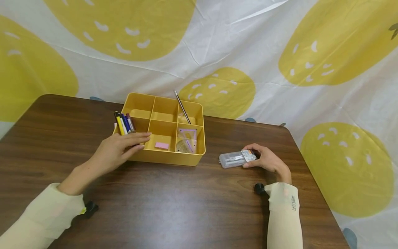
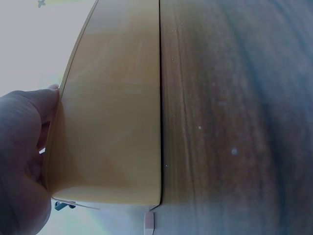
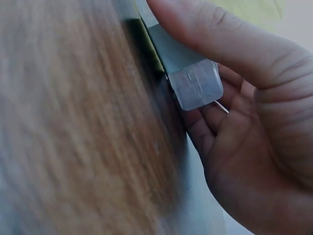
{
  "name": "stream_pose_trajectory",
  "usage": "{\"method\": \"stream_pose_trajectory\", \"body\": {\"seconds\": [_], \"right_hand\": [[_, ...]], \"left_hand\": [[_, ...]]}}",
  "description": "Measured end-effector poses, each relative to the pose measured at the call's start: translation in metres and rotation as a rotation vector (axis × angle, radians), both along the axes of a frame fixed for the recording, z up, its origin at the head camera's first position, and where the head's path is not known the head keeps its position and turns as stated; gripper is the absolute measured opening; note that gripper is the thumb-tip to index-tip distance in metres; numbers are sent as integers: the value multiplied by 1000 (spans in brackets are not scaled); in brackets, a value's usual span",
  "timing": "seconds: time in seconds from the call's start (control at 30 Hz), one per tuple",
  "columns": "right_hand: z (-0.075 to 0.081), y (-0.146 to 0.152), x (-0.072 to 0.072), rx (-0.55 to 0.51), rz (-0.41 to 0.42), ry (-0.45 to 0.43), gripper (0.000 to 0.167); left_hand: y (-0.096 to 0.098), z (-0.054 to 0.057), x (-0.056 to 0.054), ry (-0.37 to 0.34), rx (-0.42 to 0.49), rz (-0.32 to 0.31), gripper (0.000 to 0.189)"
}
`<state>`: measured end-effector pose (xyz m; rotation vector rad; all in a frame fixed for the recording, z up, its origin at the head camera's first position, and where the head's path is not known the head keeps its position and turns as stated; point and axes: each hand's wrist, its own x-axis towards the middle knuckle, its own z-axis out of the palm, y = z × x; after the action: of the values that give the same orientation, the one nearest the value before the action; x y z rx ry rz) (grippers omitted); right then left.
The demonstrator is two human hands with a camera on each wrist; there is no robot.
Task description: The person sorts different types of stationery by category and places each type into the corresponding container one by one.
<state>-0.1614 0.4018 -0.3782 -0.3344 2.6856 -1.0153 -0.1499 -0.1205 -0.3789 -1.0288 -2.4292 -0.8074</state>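
Note:
My left hand (image 1: 113, 148) rests at the front left rim of a yellow divided organizer box (image 1: 168, 158). Its fingers reach fairly straight over the front left compartment, and in the left wrist view the hand (image 2: 22, 152) touches the rim. To the right of the box, my right hand (image 1: 266, 159) grips a clear plastic compass case (image 1: 230, 160) by its right end, thumb in front and fingers behind. Silvery instruments and a white label show on the case. In the right wrist view, the case's end (image 3: 198, 85) sits between thumb and fingers, close above the table.
Pens and markers (image 1: 124, 123) stand in the box's left compartment. A pink eraser (image 1: 161, 145) lies in the front middle one, clear rulers and a protractor (image 1: 186, 140) in the front right, and a pencil (image 1: 182, 107) leans behind them. A patterned cloth (image 1: 217, 41) hangs behind the table (image 1: 174, 207).

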Motion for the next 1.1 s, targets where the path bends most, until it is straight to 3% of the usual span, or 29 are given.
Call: {"method": "stream_pose_trajectory", "body": {"seconds": [0.17, 0.37, 0.63, 0.87, 1.1], "right_hand": [[13, -11, 6, 1, -2, -4, 55], [5, -4, 1, -11, -10, 13, 57], [0, 2, -4, -181, -53, -6, 58], [12, -8, -1, -265, -97, -20, 56], [33, -27, 9, -218, -88, 79, 54]], "left_hand": [[0, 0, 0, 3, 2, -4, 37], [0, 0, 0, 3, 3, -4, 37], [0, 0, -1, 10, 6, -9, 36], [0, 0, 0, -1, 5, -5, 36], [1, 2, 0, 8, 14, -19, 36]]}}
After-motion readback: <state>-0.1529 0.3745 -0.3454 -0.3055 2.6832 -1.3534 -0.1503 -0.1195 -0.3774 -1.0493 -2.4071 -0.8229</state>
